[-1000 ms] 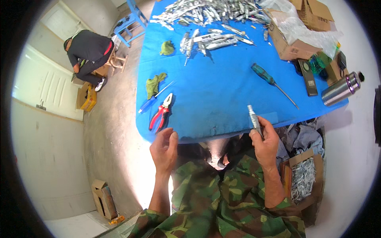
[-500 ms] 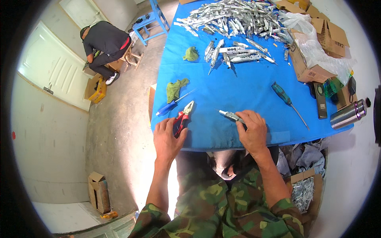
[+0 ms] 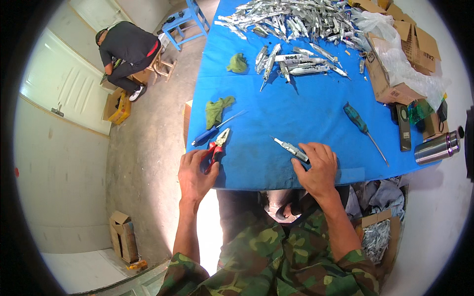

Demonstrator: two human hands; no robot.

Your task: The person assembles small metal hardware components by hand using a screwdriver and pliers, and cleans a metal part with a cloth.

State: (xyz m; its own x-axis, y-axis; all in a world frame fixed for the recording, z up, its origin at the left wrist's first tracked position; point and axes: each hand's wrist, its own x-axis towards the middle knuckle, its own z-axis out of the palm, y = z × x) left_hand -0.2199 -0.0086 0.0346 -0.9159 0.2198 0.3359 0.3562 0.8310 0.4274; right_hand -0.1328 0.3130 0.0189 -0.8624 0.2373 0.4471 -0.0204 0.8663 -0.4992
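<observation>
My left hand (image 3: 195, 176) is closed around the red handles of a pair of pliers (image 3: 216, 148), whose metal jaws point away from me near the table's left edge. Just beyond the pliers lie a blue-handled screwdriver (image 3: 207, 135) and a crumpled green cloth (image 3: 215, 112). To the right, a slim grey-white pen-shaped piece (image 3: 289, 148) with a thin pointed tip sits between the thumb and fingers of my right hand (image 3: 318, 170), its tip toward the upper left. Farther right lies a green-handled screwdriver (image 3: 355, 118).
A small group of similar pieces (image 3: 301, 65) lies ahead, with a large heap (image 3: 301, 19) behind it. A cardboard box (image 3: 382, 74) with clear plastic, a steel flask (image 3: 437, 149) and a dark flat device (image 3: 404, 129) line the right side. Another person (image 3: 129, 47) sits bent over at far left.
My left hand and the pliers have shifted left, with the pliers closer to the blue screwdriver. My right hand's fingers have spread a little, showing more of the pen-shaped piece's rear end.
</observation>
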